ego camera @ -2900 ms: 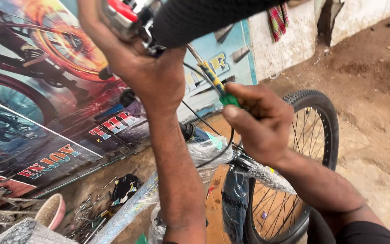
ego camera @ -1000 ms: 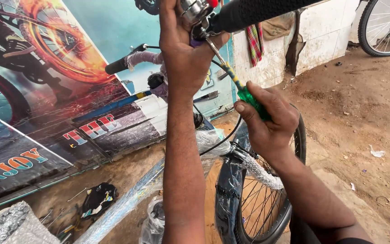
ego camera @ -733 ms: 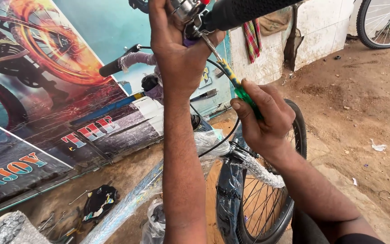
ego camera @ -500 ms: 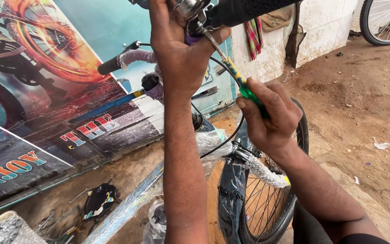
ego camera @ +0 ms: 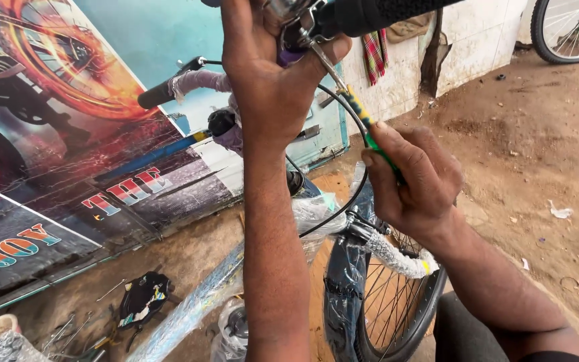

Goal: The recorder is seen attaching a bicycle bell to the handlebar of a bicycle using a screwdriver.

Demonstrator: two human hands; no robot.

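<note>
1. Our left hand (ego camera: 263, 80) is clamped around the bicycle's handlebar (ego camera: 376, 12) beside its black grip.
2. Our right hand (ego camera: 413, 181), lower down, is closed on a green-handled screwdriver (ego camera: 363, 121) whose tip points up to the handlebar fitting.
3. Below our right hand sits the front wheel (ego camera: 397, 302).

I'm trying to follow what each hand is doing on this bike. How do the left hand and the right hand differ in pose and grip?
The left hand is raised high, wrapped around the fitting beside the black handlebar grip; the right hand sits lower, over the front wheel. The left hand grips the bicycle itself; the right hand is closed on a green-handled screwdriver that slants up to that fitting. Both are bare and closed tight.
</note>
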